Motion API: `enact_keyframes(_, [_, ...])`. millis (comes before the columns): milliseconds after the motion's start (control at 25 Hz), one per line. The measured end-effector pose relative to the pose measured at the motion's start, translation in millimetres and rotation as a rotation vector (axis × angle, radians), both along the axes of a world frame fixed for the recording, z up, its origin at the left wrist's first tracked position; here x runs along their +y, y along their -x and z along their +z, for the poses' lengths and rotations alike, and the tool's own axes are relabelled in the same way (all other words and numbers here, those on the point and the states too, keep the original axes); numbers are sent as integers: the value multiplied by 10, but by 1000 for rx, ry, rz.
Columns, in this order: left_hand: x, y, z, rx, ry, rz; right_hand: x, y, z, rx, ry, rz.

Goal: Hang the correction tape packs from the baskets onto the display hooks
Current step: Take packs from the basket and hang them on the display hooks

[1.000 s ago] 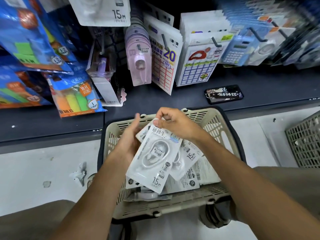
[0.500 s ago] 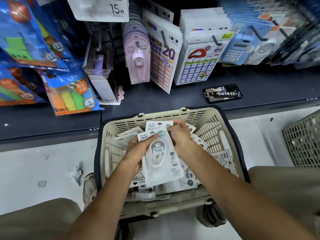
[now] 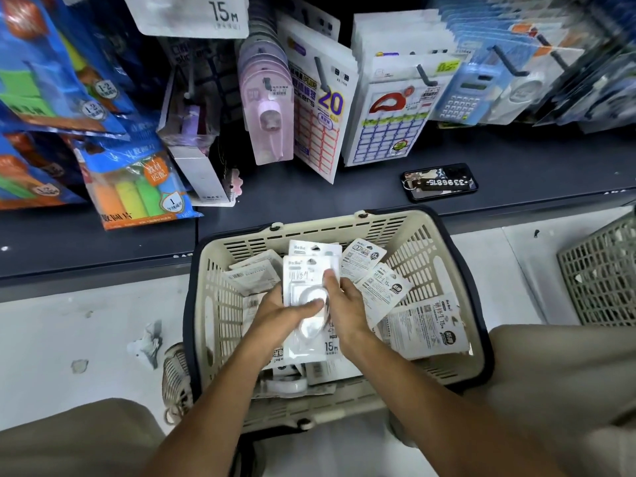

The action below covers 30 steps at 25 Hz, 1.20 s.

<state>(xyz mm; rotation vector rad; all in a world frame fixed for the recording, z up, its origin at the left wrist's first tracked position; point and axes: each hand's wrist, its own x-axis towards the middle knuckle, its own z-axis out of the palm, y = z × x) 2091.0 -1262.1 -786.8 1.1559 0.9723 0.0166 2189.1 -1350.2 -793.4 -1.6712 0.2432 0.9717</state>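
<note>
**Both hands on a stack of correction tape packs over the basket**

I'm looking down into a beige basket (image 3: 433, 270) with a dark rim, sitting on the pale floor against the foot of a dark shelf (image 3: 344, 197). My left hand (image 3: 275, 313) and right hand (image 3: 344, 304) meet over the middle of it, both holding a small stack of white correction tape packs (image 3: 303, 270). The left hand grips the stack from the left, its thumb laid across the clear blister on the front pack. The right hand closes on the right edge, with a finger pressed on the face of the front pack. The stack stands roughly upright, its hang holes at the top, and it is inside the basket's outline, above the loose packs.

More loose packs (image 3: 426, 325) lie scattered in the basket, most of them to the right of my hands and some face down.

On the shelf behind the basket lies a phone (image 3: 440, 182) with a key tag on top. Above it, display hooks (image 3: 425, 75) carry label sheets, pink tape packs (image 3: 268, 108) and blue calculators (image 3: 464, 94). A grey basket (image 3: 602, 273) stands at the right edge.
</note>
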Motion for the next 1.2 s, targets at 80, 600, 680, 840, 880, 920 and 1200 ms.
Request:
enact_keyframes(80, [-44,-8,5,40,-48,48,-7,6,35,8,14,106])
enact_keyframes(600, [10,182,-155,259,-252,68,-466,-585,-352,0,477,95])
enact_keyframes(680, [10,186,-129,264,-262,92,-464,-596,-365,59,422,76])
enact_keyframes(840, [45,222,-117,264,-281,153,-450,-632,-410,125,227,-78])
enact_keyframes(880, [51,234,-98,266,-280,165,-463,-649,-440,84,235,-72])
enact_keyframes(920, [55,242,-97,263,-274,174,-480,-687,-466,-42,299,49])
enact_keyframes(1200, [54,255,-82,245,-279,169,-591,-1047,-532,-619,751,995])
